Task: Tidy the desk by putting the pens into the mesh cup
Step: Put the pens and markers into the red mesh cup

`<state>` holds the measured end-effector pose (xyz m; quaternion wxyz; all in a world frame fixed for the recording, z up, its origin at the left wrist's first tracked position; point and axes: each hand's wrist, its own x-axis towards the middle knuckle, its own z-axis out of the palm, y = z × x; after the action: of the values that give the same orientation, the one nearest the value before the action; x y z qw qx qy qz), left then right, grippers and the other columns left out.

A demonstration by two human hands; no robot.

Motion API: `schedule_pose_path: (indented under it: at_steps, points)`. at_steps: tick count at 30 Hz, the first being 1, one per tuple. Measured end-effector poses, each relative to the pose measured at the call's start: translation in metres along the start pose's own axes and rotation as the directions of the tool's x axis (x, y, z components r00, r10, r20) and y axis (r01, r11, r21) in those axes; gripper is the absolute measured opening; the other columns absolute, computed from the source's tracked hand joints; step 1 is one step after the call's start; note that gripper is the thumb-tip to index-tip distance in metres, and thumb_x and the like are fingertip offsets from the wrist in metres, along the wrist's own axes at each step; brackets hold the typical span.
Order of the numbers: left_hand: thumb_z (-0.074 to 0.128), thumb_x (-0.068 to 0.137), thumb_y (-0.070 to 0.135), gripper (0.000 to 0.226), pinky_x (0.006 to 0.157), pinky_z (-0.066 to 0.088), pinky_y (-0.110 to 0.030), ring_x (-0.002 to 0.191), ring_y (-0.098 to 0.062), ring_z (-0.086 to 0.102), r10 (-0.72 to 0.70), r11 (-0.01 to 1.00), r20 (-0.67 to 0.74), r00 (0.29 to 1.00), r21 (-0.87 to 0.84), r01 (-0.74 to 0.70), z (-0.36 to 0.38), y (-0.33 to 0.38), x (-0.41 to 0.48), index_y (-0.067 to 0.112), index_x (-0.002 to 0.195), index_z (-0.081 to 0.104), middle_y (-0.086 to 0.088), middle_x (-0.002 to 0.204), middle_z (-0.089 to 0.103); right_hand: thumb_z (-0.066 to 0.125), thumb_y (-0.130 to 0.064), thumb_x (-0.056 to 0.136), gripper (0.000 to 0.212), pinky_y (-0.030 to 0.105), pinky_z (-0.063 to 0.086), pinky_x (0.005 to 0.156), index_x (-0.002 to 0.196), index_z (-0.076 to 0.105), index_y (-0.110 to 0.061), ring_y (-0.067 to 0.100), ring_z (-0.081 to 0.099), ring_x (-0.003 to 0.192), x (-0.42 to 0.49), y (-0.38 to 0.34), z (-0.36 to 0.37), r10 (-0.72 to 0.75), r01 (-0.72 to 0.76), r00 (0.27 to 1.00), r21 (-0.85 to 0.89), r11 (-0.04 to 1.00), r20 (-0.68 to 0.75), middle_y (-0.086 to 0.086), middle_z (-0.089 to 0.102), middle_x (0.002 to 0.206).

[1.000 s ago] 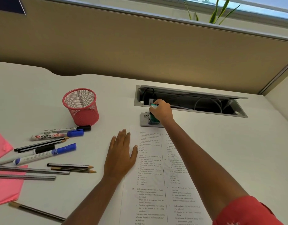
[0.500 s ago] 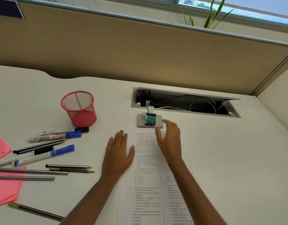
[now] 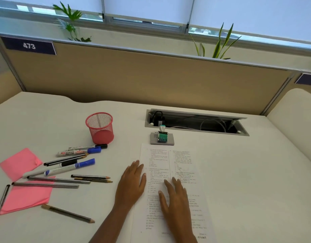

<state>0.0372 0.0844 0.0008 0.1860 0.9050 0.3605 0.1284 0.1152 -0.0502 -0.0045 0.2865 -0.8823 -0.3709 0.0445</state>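
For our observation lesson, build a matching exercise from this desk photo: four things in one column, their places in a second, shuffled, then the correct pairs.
Things
1. mesh cup
2. date stamp
3. printed sheet
4. pink paper

Places
A. under both hands
B. far left of the desk
C. upright behind the markers
D. on a grey pad by the cable tray

Pairs: 1-C, 2-D, 3-A, 4-B

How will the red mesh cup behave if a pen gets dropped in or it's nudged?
The red mesh cup is open wire mesh and looks empty, so it is probably light and may slide or tip when nudged. It stands upright on the smooth desk, unbraced. Long markers leaning on its rim could lever it over.
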Motion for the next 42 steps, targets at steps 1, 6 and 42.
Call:
schedule_pose_path:
  at_steps: [1, 6, 42]
  points:
    - [0.036, 0.081, 0.036, 0.047, 0.078, 0.053, -0.032, 0.095, -0.023, 0.070, 0.005, 1.000, 0.025, 1.000, 0.015, -0.005, -0.001, -0.001, -0.005, 0.011, 0.104, 0.069, -0.009, 0.109, 0.071, 0.003, -0.065, 0.084, 0.078, 0.032, 0.023, 0.110, 0.119, 0.055, -0.020, 0.029, 0.044, 0.126, -0.001, 0.001, 0.000, -0.002, 0.002, 1.000, -0.019, 1.000, 0.016, 0.009, 0.051, 0.134]
    - [0.016, 0.094, 0.043, 0.058, 0.083, 0.049, -0.025, 0.099, -0.014, 0.068, -0.007, 0.996, 0.132, 0.991, 0.089, -0.005, -0.001, -0.003, -0.020, 0.020, 0.110, 0.067, 0.001, 0.113, 0.069, 0.006, -0.053, 0.091, 0.068, 0.034, 0.026, 0.101, 0.112, 0.060, -0.018, 0.031, 0.057, 0.112, -0.004, -0.001, -0.001, 0.006, -0.004, 1.000, -0.081, 0.997, 0.028, 0.012, 0.062, 0.121]
    - [0.091, 0.031, 0.032, 0.039, 0.046, 0.047, -0.016, 0.055, -0.005, 0.061, 0.292, 0.929, 0.022, 0.956, 0.232, -0.289, -0.081, -0.141, -0.028, 0.028, 0.061, 0.066, 0.009, 0.062, 0.062, 0.045, -0.014, 0.093, 0.029, 0.019, 0.037, 0.080, 0.121, 0.052, -0.013, 0.019, 0.047, 0.109, 0.013, -0.153, 0.075, -0.263, 0.281, 0.948, -0.078, 0.957, 0.179, 0.008, 0.054, 0.121]
